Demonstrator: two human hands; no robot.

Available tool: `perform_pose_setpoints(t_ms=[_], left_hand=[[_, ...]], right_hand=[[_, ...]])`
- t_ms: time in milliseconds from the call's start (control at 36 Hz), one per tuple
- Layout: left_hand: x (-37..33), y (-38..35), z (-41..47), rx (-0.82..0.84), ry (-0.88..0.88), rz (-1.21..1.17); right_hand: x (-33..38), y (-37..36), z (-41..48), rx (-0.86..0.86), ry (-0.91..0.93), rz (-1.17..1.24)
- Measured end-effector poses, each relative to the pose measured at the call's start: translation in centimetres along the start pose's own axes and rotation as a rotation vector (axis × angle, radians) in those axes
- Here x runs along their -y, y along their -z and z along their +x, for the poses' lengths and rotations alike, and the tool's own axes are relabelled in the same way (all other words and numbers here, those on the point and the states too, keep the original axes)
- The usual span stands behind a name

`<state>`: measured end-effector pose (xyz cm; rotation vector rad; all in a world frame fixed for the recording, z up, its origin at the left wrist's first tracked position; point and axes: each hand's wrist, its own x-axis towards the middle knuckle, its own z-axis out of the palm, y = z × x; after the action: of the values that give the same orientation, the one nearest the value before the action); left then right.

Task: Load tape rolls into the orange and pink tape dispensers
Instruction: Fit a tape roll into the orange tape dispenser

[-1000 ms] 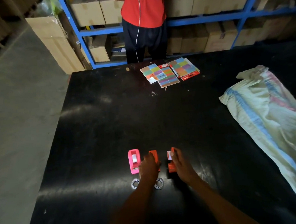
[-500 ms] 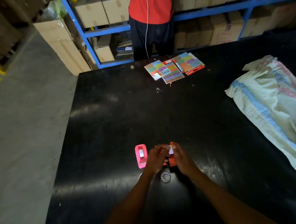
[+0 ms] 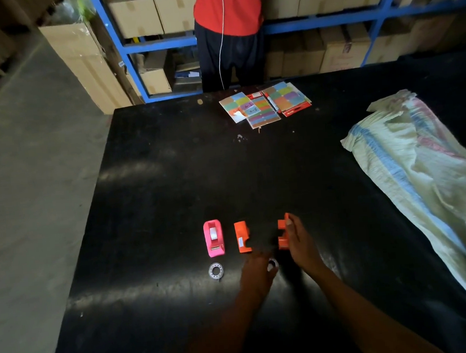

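Orange plastic in two pieces here: the orange dispenser is split, one half [image 3: 242, 237] lying flat on the black bench [image 3: 171, 180] and the other half [image 3: 283, 233] standing on edge just to its right. The right hand [image 3: 300, 243] has that second half, fingers [image 3: 288, 222] closed around its right side and top corner. The left hand [image 3: 256, 274] is down on the bench just below the gap between the halves, fingers curled onto a clear tape roll [image 3: 273, 264] that only peeks out beside the knuckles, so can't really tell if it's properly gripped or just touched.

Left of the flat orange half sits the pink dispenser [image 3: 213, 237], upright, with something white in its slot. A second clear tape roll [image 3: 216, 271] lies flat right below it, untouched.

Further back there are colourful sticky-note packs [image 3: 265, 103] near the far edge, and a pale woven sack [image 3: 419, 179] sprawls along the right side. Someone in a red shirt [image 3: 227, 8] stands at the blue shelving [image 3: 162, 43] full of cardboard boxes.
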<state>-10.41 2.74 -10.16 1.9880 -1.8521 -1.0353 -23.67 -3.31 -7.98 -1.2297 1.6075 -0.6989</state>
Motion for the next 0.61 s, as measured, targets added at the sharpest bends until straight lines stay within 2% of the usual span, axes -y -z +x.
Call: perform_pose_setpoints(t_ms=[83,194,278,417,611], left_hand=[[0.5,-1.0,-0.5,0.022,0.026,0.152],[0.7,-1.3,-0.8,0.007,0.045,0.170],[0.4,-1.5,-1.0,-0.058,0.036,0.133],[1.9,-1.9,-1.8,-0.268,0.113,0.082],[3.7,-2.7,-3.3,-0.216,0.167,0.149]], right_hand=[[-0.1,-0.2,-1.0,0.019,0.003,0.006],[-0.8,-0.7,-2.1,0.049,-0.033,-0.011],[-0.5,-0.1,-3.1,0.058,-0.023,-0.011],[-0.7,0.3,-3.1,0.102,-0.038,-0.050],[-2.5,-1.6,-2.5,0.198,-0.097,-0.088]])
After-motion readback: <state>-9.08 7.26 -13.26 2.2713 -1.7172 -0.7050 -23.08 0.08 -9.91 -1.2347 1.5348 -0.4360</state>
